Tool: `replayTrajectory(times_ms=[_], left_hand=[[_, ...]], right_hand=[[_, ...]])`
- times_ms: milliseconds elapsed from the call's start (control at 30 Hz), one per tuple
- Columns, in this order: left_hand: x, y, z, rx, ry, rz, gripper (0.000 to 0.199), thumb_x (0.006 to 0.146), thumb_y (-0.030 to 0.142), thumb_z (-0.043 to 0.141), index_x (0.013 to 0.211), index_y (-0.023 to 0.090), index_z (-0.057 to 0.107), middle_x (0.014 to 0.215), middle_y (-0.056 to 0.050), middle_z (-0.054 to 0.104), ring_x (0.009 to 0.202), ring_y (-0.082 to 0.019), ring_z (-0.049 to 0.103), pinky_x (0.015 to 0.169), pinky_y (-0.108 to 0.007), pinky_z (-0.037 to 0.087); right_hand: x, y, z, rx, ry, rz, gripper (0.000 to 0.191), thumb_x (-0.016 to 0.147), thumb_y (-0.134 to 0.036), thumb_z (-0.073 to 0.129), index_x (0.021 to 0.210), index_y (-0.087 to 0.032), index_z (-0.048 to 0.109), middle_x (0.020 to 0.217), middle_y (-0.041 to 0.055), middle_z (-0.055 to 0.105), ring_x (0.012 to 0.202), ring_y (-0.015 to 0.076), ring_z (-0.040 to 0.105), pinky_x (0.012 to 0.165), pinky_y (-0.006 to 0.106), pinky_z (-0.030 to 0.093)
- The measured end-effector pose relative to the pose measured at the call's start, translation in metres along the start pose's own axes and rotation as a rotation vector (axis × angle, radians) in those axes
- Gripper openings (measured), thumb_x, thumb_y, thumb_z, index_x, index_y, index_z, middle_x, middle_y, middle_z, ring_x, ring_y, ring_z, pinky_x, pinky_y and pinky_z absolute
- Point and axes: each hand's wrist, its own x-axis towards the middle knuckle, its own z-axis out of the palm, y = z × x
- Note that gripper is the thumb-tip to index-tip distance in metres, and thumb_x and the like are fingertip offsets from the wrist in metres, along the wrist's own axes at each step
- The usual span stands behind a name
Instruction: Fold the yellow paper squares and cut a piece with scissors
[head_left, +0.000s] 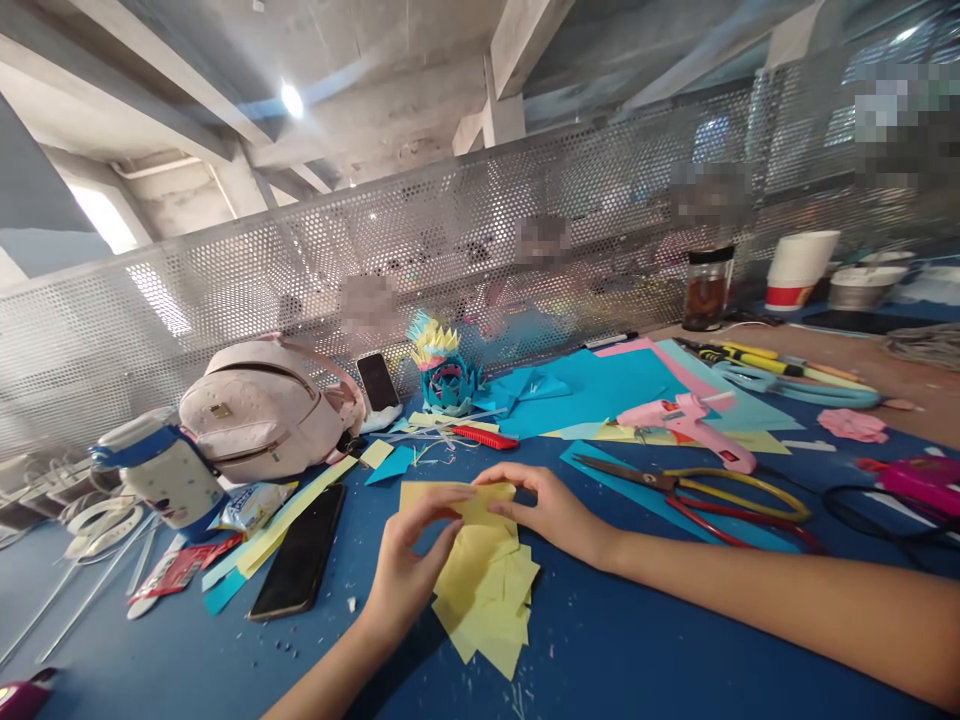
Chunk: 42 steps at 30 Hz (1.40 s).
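Observation:
Several overlapping yellow paper pieces [487,585] lie in a loose pile on the blue table [630,640]. At the far end of the pile, both hands hold a piece of yellow paper [474,505]. My left hand [415,550] has its thumb and fingers curved at the paper's left side. My right hand [544,505] pinches the right end between thumb and forefinger. Beyond them stands a blue, pink and yellow pointed paper figure [446,375].
Scissors [675,482] and a pink glue gun [686,420] lie at right. A red cutter [486,437] lies ahead. Left are a black phone [300,550], a bottle [169,475] and a pink backpack [255,410]. A perforated metal screen [300,260] borders the back.

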Motion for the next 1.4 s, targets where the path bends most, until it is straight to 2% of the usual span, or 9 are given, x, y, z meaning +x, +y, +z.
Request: replayTrajectory(times_ms=[167, 233, 367, 500, 700, 933, 1033, 1200, 1400], left_hand=[[0.008, -0.012, -0.008, 0.14, 0.282, 0.071, 0.034, 0.071, 0.018, 0.069, 0.105, 0.024, 0.064, 0.115, -0.008, 0.06, 0.112, -0.026, 0.051, 0.086, -0.03, 0.042], [0.01, -0.021, -0.01, 0.107, 0.263, -0.019, 0.043, 0.067, 0.019, 0.073, 0.107, 0.022, 0.061, 0.111, -0.008, 0.062, 0.105, -0.024, 0.054, 0.082, -0.028, 0.042], [0.007, -0.028, -0.003, -0.053, 0.075, -0.214, 0.056, 0.065, 0.021, 0.074, 0.117, 0.021, 0.052, 0.091, -0.006, 0.065, 0.085, -0.022, 0.061, 0.072, -0.027, 0.046], [0.001, -0.021, 0.008, -0.083, 0.013, -0.226, 0.075, 0.062, 0.015, 0.075, 0.128, 0.024, 0.041, 0.083, -0.002, 0.061, 0.076, -0.019, 0.06, 0.068, -0.025, 0.048], [0.002, -0.02, 0.01, -0.089, 0.086, -0.27, 0.06, 0.064, 0.02, 0.074, 0.119, 0.023, 0.05, 0.068, 0.002, 0.059, 0.06, -0.016, 0.058, 0.053, -0.021, 0.046], [0.004, -0.024, -0.001, -0.24, 0.099, -0.349, 0.063, 0.064, 0.032, 0.076, 0.119, 0.017, 0.05, 0.067, -0.002, 0.07, 0.057, -0.018, 0.064, 0.053, -0.024, 0.05], [0.004, -0.026, -0.004, -0.252, 0.105, -0.38, 0.056, 0.064, 0.033, 0.076, 0.112, 0.015, 0.055, 0.064, -0.002, 0.07, 0.058, -0.017, 0.065, 0.054, -0.023, 0.05], [0.003, -0.032, -0.004, -0.259, 0.13, -0.334, 0.033, 0.061, 0.03, 0.078, 0.086, 0.013, 0.065, 0.076, -0.005, 0.071, 0.07, -0.016, 0.066, 0.061, -0.021, 0.051], [0.003, -0.034, -0.002, -0.306, 0.119, -0.427, 0.041, 0.056, 0.033, 0.081, 0.086, 0.012, 0.065, 0.069, -0.005, 0.071, 0.059, -0.016, 0.065, 0.054, -0.022, 0.052]], right_hand=[[0.003, 0.01, 0.0, 0.059, 0.073, 0.054, 0.023, 0.079, -0.03, 0.062, 0.1, -0.019, 0.061, 0.102, 0.0058, 0.064, 0.093, 0.0216, 0.059, 0.078, 0.03, 0.048], [0.003, 0.01, 0.0, 0.062, 0.081, 0.066, 0.024, 0.079, -0.03, 0.062, 0.099, -0.019, 0.06, 0.1, 0.0049, 0.064, 0.09, 0.0207, 0.059, 0.076, 0.029, 0.048], [0.003, 0.008, 0.001, 0.054, 0.081, 0.058, 0.022, 0.077, -0.029, 0.064, 0.096, -0.019, 0.061, 0.096, 0.0039, 0.064, 0.086, 0.0196, 0.059, 0.074, 0.028, 0.047], [0.003, 0.006, 0.002, 0.044, 0.072, 0.055, 0.023, 0.075, -0.03, 0.066, 0.094, -0.019, 0.061, 0.092, 0.003, 0.064, 0.083, 0.0187, 0.06, 0.073, 0.028, 0.047], [-0.001, -0.003, 0.001, -0.024, 0.039, 0.017, 0.03, 0.073, -0.04, 0.068, 0.093, -0.02, 0.061, 0.092, 0.0033, 0.063, 0.08, 0.0187, 0.057, 0.072, 0.028, 0.046], [0.0, -0.002, -0.001, 0.218, -0.051, 0.111, 0.037, 0.081, -0.046, 0.057, 0.106, -0.019, 0.053, 0.097, 0.0062, 0.065, 0.092, 0.0223, 0.061, 0.077, 0.031, 0.048], [0.002, 0.004, 0.0, 0.243, -0.024, 0.143, 0.037, 0.077, -0.046, 0.062, 0.1, -0.018, 0.055, 0.093, 0.0055, 0.065, 0.089, 0.0217, 0.062, 0.075, 0.03, 0.048], [0.003, 0.01, 0.001, 0.174, 0.042, 0.136, 0.031, 0.072, -0.041, 0.068, 0.089, -0.018, 0.057, 0.081, 0.0016, 0.061, 0.076, 0.0176, 0.059, 0.065, 0.026, 0.046], [0.004, 0.011, 0.0, 0.134, 0.063, 0.129, 0.031, 0.068, -0.04, 0.071, 0.085, -0.018, 0.057, 0.075, -0.0008, 0.058, 0.07, 0.0155, 0.055, 0.063, 0.024, 0.044]])
